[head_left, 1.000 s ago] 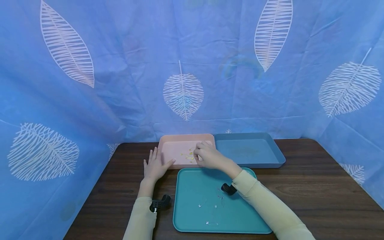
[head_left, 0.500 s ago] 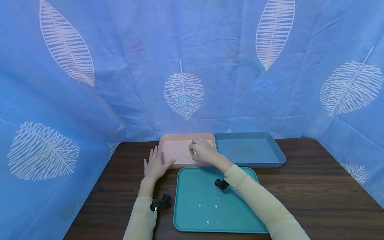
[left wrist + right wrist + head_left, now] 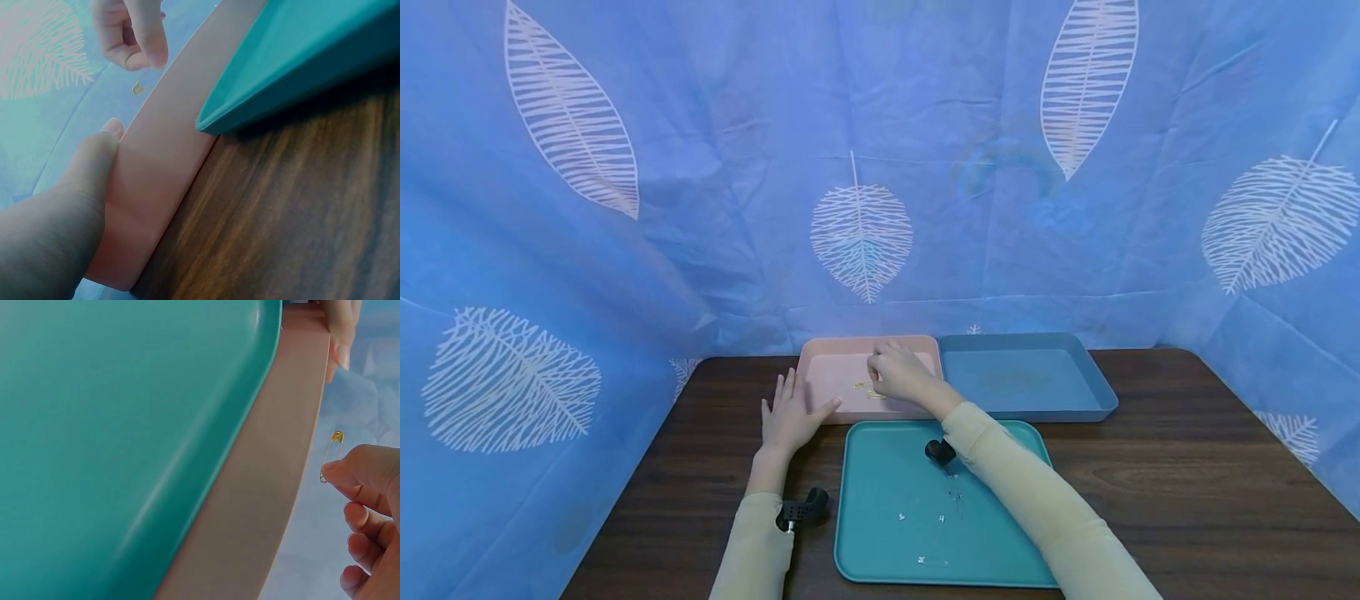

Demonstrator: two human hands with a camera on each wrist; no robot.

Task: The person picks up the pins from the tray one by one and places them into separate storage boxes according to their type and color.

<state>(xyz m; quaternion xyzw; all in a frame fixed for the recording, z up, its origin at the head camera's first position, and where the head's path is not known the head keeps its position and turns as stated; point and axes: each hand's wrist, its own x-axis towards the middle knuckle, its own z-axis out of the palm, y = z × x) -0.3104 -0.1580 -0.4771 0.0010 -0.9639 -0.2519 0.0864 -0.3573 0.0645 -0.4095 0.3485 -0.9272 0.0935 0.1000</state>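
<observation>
Over the pink tray (image 3: 831,367), my right hand (image 3: 901,372) pinches a gold-headed safety pin (image 3: 337,437) between thumb and forefinger, as the right wrist view shows. The other fingers of that hand are loosely curled. Several gold safety pins (image 3: 876,395) lie in the pink tray, partly hidden behind the right hand. My left hand (image 3: 787,423) rests at the tray's left front corner with its fingers stretched out. In the left wrist view its thumb (image 3: 94,156) touches the top of the tray's front wall.
A teal tray (image 3: 880,546) stands in front, with several silver safety pins (image 3: 934,562) scattered on it. To the right of the pink tray sits a blue tray (image 3: 1022,377). All rest on a dark wooden table (image 3: 1165,450) before a blue leaf-print cloth (image 3: 737,208).
My right hand has moved left over the pink tray, covering some of the gold pins there. My left hand has stayed at the tray's corner.
</observation>
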